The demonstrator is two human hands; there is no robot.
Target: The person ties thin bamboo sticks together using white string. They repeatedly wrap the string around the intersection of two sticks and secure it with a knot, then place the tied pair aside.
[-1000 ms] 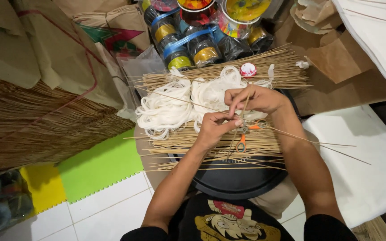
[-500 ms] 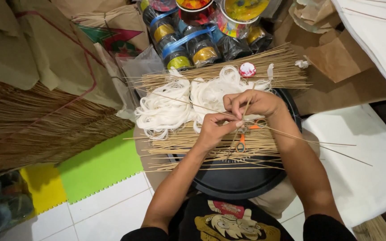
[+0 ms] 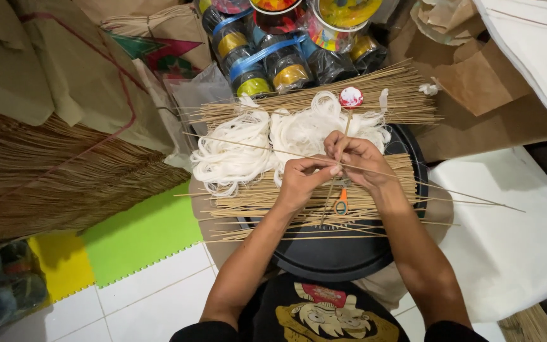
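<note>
My left hand [image 3: 303,181] and my right hand [image 3: 357,161] meet over a black round tray [image 3: 337,253], fingers pinched on thin bamboo sticks [image 3: 425,185] that cross between them. One long stick runs from upper left to far right. A layer of loose sticks [image 3: 254,202] lies under my hands. Behind them sit bundles of white string [image 3: 235,152] and a second stick bundle [image 3: 375,95]. A small red and white spool [image 3: 351,97] rests on the far bundle. Orange-handled scissors [image 3: 341,201] lie below my right hand.
Rolls of tape and coloured tins [image 3: 273,63] stand at the back. A big sheaf of straw-like sticks under brown paper [image 3: 52,164] fills the left. Green [image 3: 140,228] and yellow [image 3: 58,263] foam mats lie on white tiles. White cloth [image 3: 508,234] covers the right.
Both hands have shifted slightly back toward the white string, still working the same crossed sticks. Nothing else has moved.
</note>
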